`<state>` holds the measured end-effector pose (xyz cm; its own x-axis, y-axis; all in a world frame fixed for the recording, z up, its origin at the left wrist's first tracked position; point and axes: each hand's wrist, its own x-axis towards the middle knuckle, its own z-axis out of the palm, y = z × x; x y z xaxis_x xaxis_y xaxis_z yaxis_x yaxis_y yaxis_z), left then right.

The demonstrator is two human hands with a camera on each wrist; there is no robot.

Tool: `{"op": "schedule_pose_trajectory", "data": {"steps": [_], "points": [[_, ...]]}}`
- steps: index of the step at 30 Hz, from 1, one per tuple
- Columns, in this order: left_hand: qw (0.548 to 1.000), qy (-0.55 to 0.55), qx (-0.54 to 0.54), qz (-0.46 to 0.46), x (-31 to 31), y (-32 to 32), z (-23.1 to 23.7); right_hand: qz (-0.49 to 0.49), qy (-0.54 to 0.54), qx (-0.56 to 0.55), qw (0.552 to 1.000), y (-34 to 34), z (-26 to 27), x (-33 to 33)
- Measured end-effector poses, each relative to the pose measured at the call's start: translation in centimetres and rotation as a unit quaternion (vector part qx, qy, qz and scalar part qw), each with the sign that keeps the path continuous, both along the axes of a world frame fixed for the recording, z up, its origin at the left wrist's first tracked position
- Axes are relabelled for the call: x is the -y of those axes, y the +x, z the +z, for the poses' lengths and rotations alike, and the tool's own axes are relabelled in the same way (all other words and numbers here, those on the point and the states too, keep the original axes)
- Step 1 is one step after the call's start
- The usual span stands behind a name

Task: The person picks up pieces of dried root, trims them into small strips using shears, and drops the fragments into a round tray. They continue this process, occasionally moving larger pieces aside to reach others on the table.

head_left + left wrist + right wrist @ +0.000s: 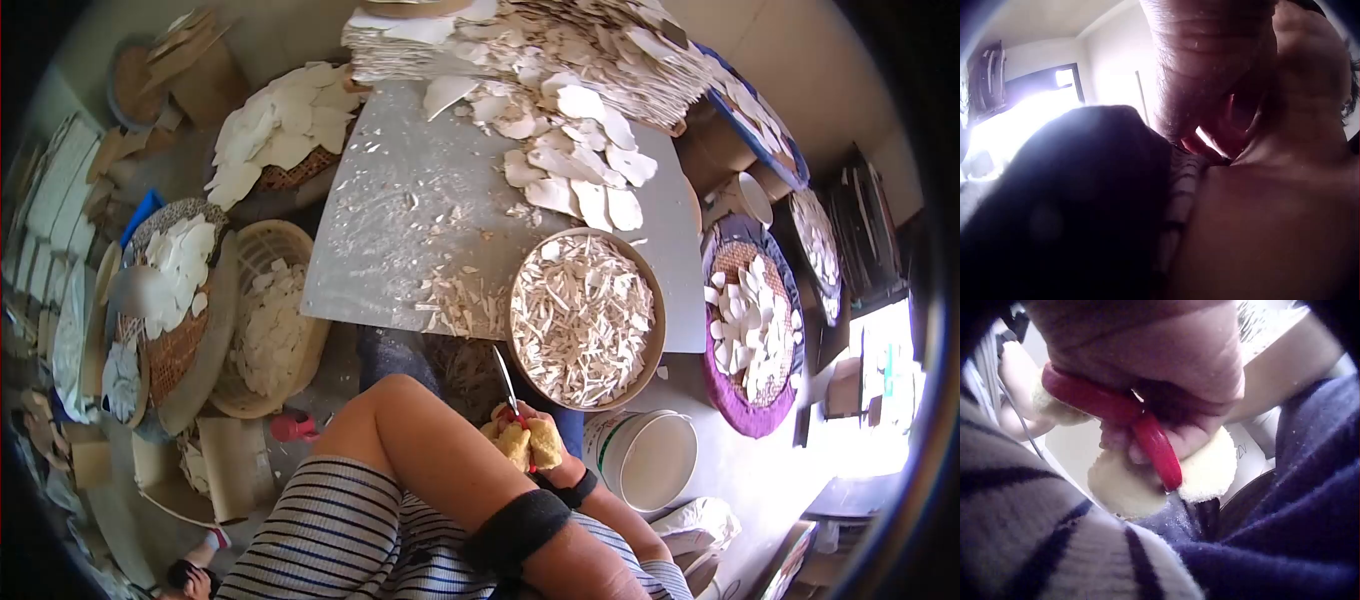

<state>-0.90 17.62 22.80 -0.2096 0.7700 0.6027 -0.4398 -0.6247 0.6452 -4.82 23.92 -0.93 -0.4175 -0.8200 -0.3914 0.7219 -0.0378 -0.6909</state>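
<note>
The right hand (540, 425) grips red-handled scissors (507, 380), their blades directed toward the table. Pale yellow, spongy-looking pieces (510, 445) sit around the handles by the fingers. Up close in the right wrist view, that hand (1154, 356) is curled around the red handles (1157, 447), with a rounded yellow piece (1210, 465) beside them. The left arm is bent back across the body, and its hand (595, 575) lies at the bottom edge of the head view. The left wrist view shows this hand (1210, 56) close to bare skin, its fingers mostly hidden.
On the grey table (390, 230) stand a round tray of pale strips (585, 320) and stacked white slices (590, 165). Baskets of slices (270, 330) line the left; a purple-rimmed one (755, 400) is at right. A white bucket (655, 465) stands beside the right knee.
</note>
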Motion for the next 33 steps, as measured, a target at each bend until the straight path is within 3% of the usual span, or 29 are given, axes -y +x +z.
{"op": "schedule_pose_trajectory", "data": {"steps": [4,8,11,14,16,19,20,21,22,23,24,26,27,29,31,32,33], "points": [[0.999,-0.003,-0.004,-0.036,-0.8,-0.3,-0.2,-0.003,0.012,-0.04,0.999,-0.3,-0.4,-0.6],[0.998,-0.005,-0.009,-0.055,-1.6,-0.9,-0.4,-0.009,0.0,0.001,1.0,-0.6,-1.3,-0.4],[0.998,-0.013,-0.009,-0.055,-1.3,-1.5,-0.7,0.01,0.001,-0.057,0.998,-0.8,-1.4,-0.1],[0.999,-0.027,-0.018,-0.041,-0.2,-2.8,-0.5,0.001,-0.009,-0.004,1.0,-0.7,-2.6,-0.2],[0.998,-0.041,-0.033,-0.016,1.2,-4.6,0.0,-0.014,-0.005,0.069,0.998,-0.7,-3.5,-0.3],[0.989,-0.101,-0.059,0.094,5.2,-10.1,-0.7,0.007,-0.169,0.32,0.932,-0.6,-7.0,-1.2],[0.976,-0.135,-0.054,0.161,6.8,-12.5,-1.9,-0.022,-0.105,0.208,0.972,-0.6,-6.6,-1.3],[0.948,-0.173,-0.062,0.261,8.0,-15.5,-5.1,-0.017,-0.074,0.117,0.99,-0.8,-6.0,-1.5],[0.928,-0.215,0.026,0.304,10.2,-18.8,-7.4,-0.012,-0.035,0.026,0.999,-1.1,-5.3,-1.7],[0.85,-0.331,0.026,0.409,12.5,-22.1,-9.8,0.029,-0.033,-0.041,0.998,-1.7,-4.9,-1.6],[0.747,-0.428,-0.068,0.504,14.6,-25.1,-13.1,0.013,-0.026,-0.025,0.999,-1.7,-4.9,-1.6],[0.562,-0.488,-0.22,0.63,17.7,-28.9,-18.3,-0.005,0.0,0.021,1.0,-1.8,-4.6,-1.3],[0.48,-0.558,-0.309,0.602,18.3,-29.8,-17.8,0.045,0.067,-0.122,0.989,-2.0,-4.4,-1.1],[0.352,-0.587,-0.447,0.576,18.6,-31.2,-19.3,0.071,0.088,-0.225,0.968,-2.1,-5.0,-0.9],[0.325,-0.627,-0.506,0.495,18.6,-32.8,-20.5,0.115,0.136,-0.129,0.976,-2.2,-4.7,-1.2],[0.308,-0.645,-0.533,0.453,18.7,-33.5,-21.0,0.135,0.139,-0.211,0.958,-2.5,-4.2,-1.2],[0.288,-0.63,-0.547,0.469,18.6,-34.0,-21.9,0.155,0.142,-0.291,0.933,-2.8,-4.0,-1.2]]}}
